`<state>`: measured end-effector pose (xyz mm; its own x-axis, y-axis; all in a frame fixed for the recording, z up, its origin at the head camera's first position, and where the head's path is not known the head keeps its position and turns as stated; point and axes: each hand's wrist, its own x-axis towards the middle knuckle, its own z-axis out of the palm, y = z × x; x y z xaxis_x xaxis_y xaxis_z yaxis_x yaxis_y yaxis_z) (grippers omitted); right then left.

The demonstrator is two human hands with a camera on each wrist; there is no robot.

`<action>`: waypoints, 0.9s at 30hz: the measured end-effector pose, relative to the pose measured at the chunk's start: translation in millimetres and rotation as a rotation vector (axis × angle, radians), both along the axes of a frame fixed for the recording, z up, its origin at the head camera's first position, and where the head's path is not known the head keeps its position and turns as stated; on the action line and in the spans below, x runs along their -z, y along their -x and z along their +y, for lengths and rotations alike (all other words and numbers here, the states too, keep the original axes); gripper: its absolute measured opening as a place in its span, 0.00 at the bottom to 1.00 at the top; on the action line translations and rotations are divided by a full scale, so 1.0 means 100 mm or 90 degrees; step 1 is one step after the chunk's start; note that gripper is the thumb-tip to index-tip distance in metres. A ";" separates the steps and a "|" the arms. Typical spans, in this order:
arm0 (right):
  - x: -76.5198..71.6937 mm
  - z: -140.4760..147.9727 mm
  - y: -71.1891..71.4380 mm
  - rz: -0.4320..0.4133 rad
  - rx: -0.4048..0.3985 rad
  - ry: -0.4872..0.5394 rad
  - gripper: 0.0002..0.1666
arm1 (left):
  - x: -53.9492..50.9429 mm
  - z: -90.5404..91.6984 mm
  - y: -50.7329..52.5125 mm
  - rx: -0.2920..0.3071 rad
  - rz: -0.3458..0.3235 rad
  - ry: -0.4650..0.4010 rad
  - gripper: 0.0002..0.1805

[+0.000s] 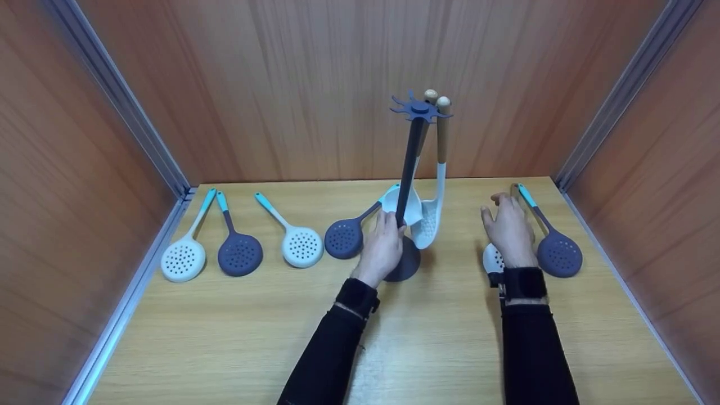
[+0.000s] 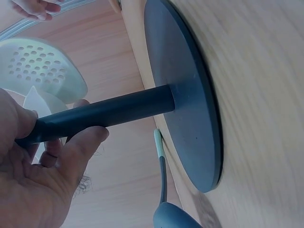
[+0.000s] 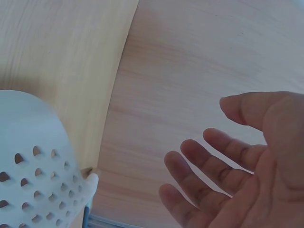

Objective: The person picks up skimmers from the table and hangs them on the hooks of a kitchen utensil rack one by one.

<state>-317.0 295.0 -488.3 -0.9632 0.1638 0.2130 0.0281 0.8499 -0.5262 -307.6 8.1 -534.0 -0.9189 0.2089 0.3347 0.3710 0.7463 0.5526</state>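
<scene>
The left hand (image 1: 382, 250) grips the dark pole of a utensil stand (image 1: 410, 169) low down, above its round base (image 2: 185, 95). A white ladle (image 1: 412, 208) and a white slotted utensil (image 1: 427, 225), both with wooden handles, hang from the stand's hooked top. The right hand (image 1: 511, 230) hovers over a white skimmer (image 1: 493, 260) on the table, its fingers spread and holding nothing. In the right wrist view, the perforated white head (image 3: 38, 166) lies left of the hand (image 3: 247, 175), apart from it. The hand hides most of that skimmer in the head view.
A dark skimmer (image 1: 559, 254) lies at the right. Left of the stand lie a dark skimmer (image 1: 343, 238), a white one (image 1: 302, 247), another dark one (image 1: 240, 254) and another white one (image 1: 183, 260). Wooden panels (image 1: 315, 90) enclose the table's back and sides.
</scene>
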 end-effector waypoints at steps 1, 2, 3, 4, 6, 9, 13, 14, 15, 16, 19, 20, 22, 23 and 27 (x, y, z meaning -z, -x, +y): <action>0.00 0.01 0.00 -0.004 0.000 -0.002 0.30 | 0.00 0.00 0.00 0.000 0.002 0.000 0.11; 0.01 0.01 0.00 -0.008 0.001 -0.005 0.30 | 0.00 0.00 0.00 0.000 0.004 0.000 0.11; 0.02 0.02 0.01 -0.011 0.002 -0.007 0.30 | 0.00 0.00 0.00 0.001 0.001 0.001 0.11; 0.02 0.02 0.01 -0.015 0.004 -0.008 0.31 | 0.00 0.00 0.00 0.001 0.004 0.000 0.11; 0.03 0.04 0.02 -0.022 0.007 -0.008 0.31 | 0.00 0.00 -0.01 0.000 -0.001 0.000 0.12; 0.06 0.06 0.03 -0.031 0.012 -0.005 0.33 | -0.01 0.01 -0.01 0.001 -0.004 0.000 0.12; 0.10 0.10 0.05 -0.045 0.010 0.000 0.35 | -0.01 0.01 -0.02 0.006 0.014 -0.003 0.11; 0.12 0.11 0.05 -0.050 0.010 0.001 0.35 | -0.01 0.01 -0.02 0.008 0.020 -0.003 0.11; 0.13 0.12 0.06 -0.055 0.009 0.001 0.36 | -0.01 0.01 -0.02 0.009 0.025 -0.004 0.11; 0.14 0.13 0.06 -0.060 0.008 0.002 0.36 | -0.01 0.01 -0.03 0.009 0.025 -0.005 0.11; 0.17 0.15 0.07 -0.079 0.009 0.002 0.38 | -0.01 0.01 -0.02 0.006 0.017 -0.006 0.11; 0.18 0.16 0.08 -0.086 0.010 0.002 0.38 | -0.01 0.01 -0.02 0.004 0.011 -0.005 0.11; 0.21 0.17 0.07 -0.100 0.011 0.001 0.39 | -0.01 0.01 -0.01 -0.001 -0.001 -0.001 0.12; 0.22 0.17 0.07 -0.107 0.013 0.000 0.39 | -0.01 0.01 -0.01 -0.002 -0.006 -0.001 0.12; 0.25 0.18 0.07 -0.137 0.025 -0.001 0.39 | -0.02 0.01 -0.01 -0.009 -0.028 0.003 0.12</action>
